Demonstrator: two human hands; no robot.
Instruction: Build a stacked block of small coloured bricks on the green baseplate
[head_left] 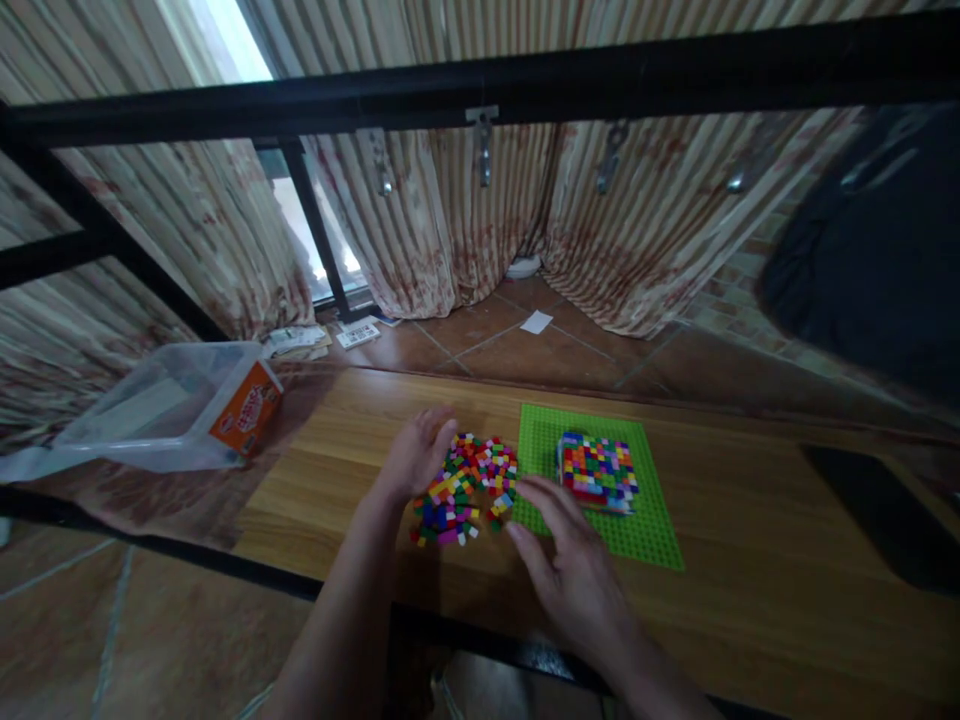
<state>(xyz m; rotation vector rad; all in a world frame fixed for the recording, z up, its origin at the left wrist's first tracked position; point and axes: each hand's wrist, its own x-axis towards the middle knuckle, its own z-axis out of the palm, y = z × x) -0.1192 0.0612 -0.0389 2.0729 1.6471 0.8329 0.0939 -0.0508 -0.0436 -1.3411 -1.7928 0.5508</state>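
Note:
A pile of small loose bricks [466, 485] in many colours lies on the wooden table [750, 560]. My left hand [416, 455] rests at the pile's left side, fingers apart, touching the bricks. My right hand [570, 565] hovers at the pile's right edge with fingers spread, its fingertips near the loose bricks and the corner of a green baseplate [645, 520]. On the baseplate stands a multicoloured block of stacked bricks [598, 470]. Neither hand visibly grips anything.
A clear plastic tub [169, 405] with an orange label sits at the table's left end. A dark flat object [877, 510] lies at the right. A black metal frame bar [480, 85] crosses overhead; curtains and tiled floor lie beyond the table.

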